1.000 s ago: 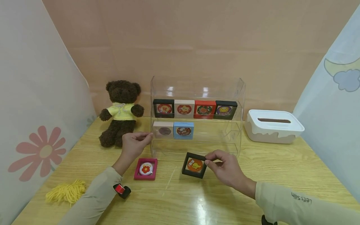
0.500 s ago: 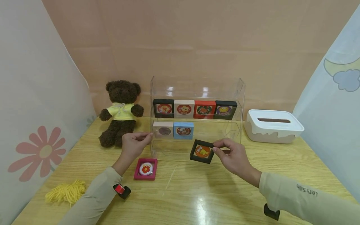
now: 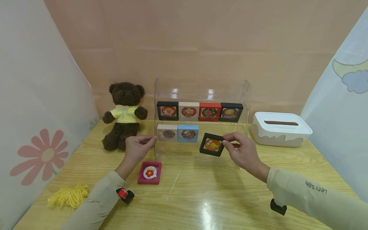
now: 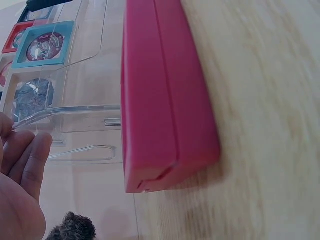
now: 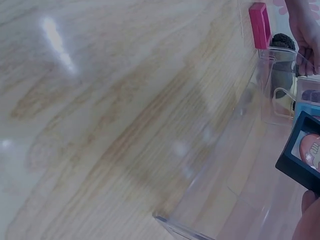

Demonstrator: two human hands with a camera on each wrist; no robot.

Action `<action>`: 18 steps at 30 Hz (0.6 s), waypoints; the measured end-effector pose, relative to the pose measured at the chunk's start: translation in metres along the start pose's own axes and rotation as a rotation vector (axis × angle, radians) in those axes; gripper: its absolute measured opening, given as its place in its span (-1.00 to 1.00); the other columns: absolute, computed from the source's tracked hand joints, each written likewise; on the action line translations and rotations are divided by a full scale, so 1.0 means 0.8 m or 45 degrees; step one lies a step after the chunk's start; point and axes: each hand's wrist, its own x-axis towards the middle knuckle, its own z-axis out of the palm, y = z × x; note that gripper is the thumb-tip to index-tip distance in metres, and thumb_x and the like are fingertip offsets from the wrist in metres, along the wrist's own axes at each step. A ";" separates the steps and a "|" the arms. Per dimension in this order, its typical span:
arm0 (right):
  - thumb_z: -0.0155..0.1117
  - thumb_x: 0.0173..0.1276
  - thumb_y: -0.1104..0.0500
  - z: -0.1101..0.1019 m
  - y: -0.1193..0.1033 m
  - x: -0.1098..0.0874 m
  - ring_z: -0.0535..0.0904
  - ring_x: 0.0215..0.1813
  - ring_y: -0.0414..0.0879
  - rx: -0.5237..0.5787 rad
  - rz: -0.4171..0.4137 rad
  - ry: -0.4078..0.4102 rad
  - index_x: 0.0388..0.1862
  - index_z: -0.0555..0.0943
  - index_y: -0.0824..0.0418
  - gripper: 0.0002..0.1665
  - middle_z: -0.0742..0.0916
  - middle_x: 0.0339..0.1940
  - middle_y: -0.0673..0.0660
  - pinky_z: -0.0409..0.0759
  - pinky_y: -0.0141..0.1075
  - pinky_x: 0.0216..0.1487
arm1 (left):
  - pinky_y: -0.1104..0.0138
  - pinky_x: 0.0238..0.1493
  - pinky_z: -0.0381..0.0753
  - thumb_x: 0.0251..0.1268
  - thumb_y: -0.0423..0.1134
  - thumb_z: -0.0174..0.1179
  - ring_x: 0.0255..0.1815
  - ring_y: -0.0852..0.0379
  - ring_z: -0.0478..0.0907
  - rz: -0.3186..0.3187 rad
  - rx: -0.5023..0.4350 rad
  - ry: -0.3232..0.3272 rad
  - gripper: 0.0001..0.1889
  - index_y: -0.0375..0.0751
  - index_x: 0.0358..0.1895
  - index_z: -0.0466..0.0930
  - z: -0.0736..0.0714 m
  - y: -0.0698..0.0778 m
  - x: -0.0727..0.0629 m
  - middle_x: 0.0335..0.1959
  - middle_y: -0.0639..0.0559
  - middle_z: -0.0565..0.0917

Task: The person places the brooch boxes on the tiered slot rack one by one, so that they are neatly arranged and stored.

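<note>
My right hand point(image 3: 243, 151) pinches the right side of a black square frame point(image 3: 212, 152) with an orange badge inside. Slightly tilted, the frame is held in front of the lower tier of a clear acrylic display rack point(image 3: 175, 150), right of a light blue frame point(image 3: 188, 133). In the right wrist view only part of that black frame point(image 5: 292, 160) shows. My left hand point(image 3: 138, 148) pinches the rack's left side edge between thumb and fingers. On the table near its wrist lies a pink frame point(image 3: 149, 182) with a flower badge; its side fills much of the left wrist view.
Several framed badges, among them a red one point(image 3: 210, 111), line the rack's upper tier. A pale frame point(image 3: 166, 133) stands beside the blue one below. A brown teddy bear point(image 3: 124, 114) sits left, a white-topped tissue box point(image 3: 280, 129) right, yellow yarn point(image 3: 69, 195) front left.
My right hand has carried the black frame up and to the right, from above the table to the rack's lower tier. The left hand has stayed at the rack's edge.
</note>
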 end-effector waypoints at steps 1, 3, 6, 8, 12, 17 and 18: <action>0.29 0.13 0.57 0.000 0.006 0.001 0.64 -0.23 0.03 0.007 -0.001 0.000 -0.35 0.62 0.42 -0.86 0.71 -0.31 0.23 0.57 -0.57 -0.30 | 0.41 -0.50 0.64 0.16 -0.48 0.29 -0.58 0.24 0.64 -0.003 -0.001 -0.002 -0.89 -0.54 -0.37 0.70 0.000 0.000 0.000 -0.51 -0.29 0.68; 0.30 0.15 0.54 0.000 0.018 0.003 0.63 -0.22 -0.03 0.008 -0.008 0.001 -0.33 0.63 0.39 -0.86 0.71 -0.29 0.19 0.57 -0.57 -0.30 | 0.40 -0.50 0.65 0.16 -0.48 0.29 -0.58 0.23 0.65 -0.008 0.001 -0.005 -0.89 -0.54 -0.37 0.70 0.000 0.001 -0.001 -0.50 -0.29 0.68; 0.30 0.15 0.54 -0.002 0.020 0.009 0.63 -0.23 -0.03 0.028 -0.038 0.011 -0.30 0.64 0.38 -0.84 0.70 -0.29 0.18 0.58 -0.57 -0.29 | 0.41 -0.50 0.64 0.15 -0.48 0.29 -0.58 0.24 0.65 -0.003 0.010 -0.004 -0.89 -0.54 -0.37 0.70 0.000 0.000 0.000 -0.50 -0.29 0.68; 0.31 0.12 0.55 -0.003 0.020 0.012 0.63 -0.24 -0.02 0.030 -0.054 0.024 -0.29 0.64 0.39 -0.82 0.70 -0.31 0.19 0.57 -0.58 -0.29 | 0.41 -0.51 0.64 0.15 -0.49 0.29 -0.58 0.25 0.64 0.000 0.009 -0.002 -0.90 -0.54 -0.38 0.70 0.001 0.000 -0.001 -0.50 -0.29 0.68; 0.29 0.13 0.56 -0.007 0.019 0.020 0.62 -0.23 -0.04 0.030 -0.056 0.039 -0.31 0.63 0.40 -0.83 0.70 -0.29 0.22 0.55 -0.59 -0.27 | 0.41 -0.50 0.64 0.15 -0.48 0.29 -0.57 0.27 0.64 -0.004 0.002 -0.004 -0.90 -0.54 -0.37 0.70 0.001 0.000 -0.001 -0.49 -0.30 0.68; 0.27 0.18 0.52 -0.010 0.019 0.027 0.61 -0.21 -0.08 -0.019 -0.044 0.049 -0.30 0.63 0.39 -0.88 0.70 -0.26 0.21 0.54 -0.61 -0.25 | 0.40 -0.50 0.65 0.15 -0.50 0.29 -0.57 0.18 0.66 -0.013 -0.011 -0.005 -0.90 -0.56 -0.37 0.69 0.001 0.002 -0.001 -0.49 -0.31 0.67; 0.28 0.18 0.51 -0.010 0.020 0.028 0.61 -0.21 -0.07 -0.029 -0.048 0.051 -0.30 0.63 0.39 -0.88 0.70 -0.26 0.20 0.53 -0.62 -0.25 | 0.40 -0.50 0.65 0.15 -0.50 0.29 -0.57 0.16 0.66 -0.012 -0.010 -0.006 -0.90 -0.57 -0.37 0.69 0.001 0.002 -0.002 -0.49 -0.31 0.67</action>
